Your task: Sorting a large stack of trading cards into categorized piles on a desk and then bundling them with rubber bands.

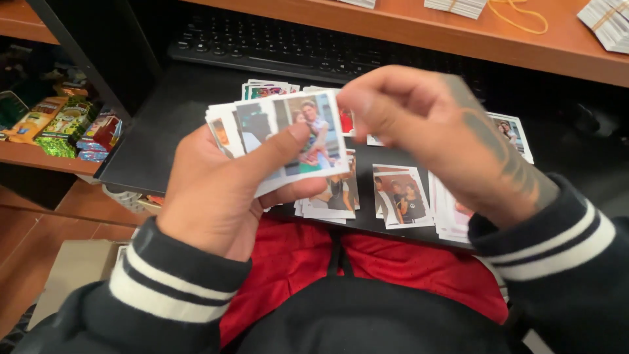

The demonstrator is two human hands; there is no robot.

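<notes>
My left hand (219,190) grips a fanned stack of small white-bordered photo prints (278,134), thumb pressed across the top print. My right hand (432,134) curls at the stack's right edge, fingertips pinching the top print's corner. Below the hands, several piles of similar prints (401,196) lie on a black pull-out keyboard tray (151,144) over my lap. Both sleeves are dark with white stripes.
A black keyboard (275,49) sits at the back of the tray. On the wooden desk top (419,29) lie banded print stacks (606,23) and a yellow rubber band (521,16). Colourful packets (62,121) fill a shelf at left.
</notes>
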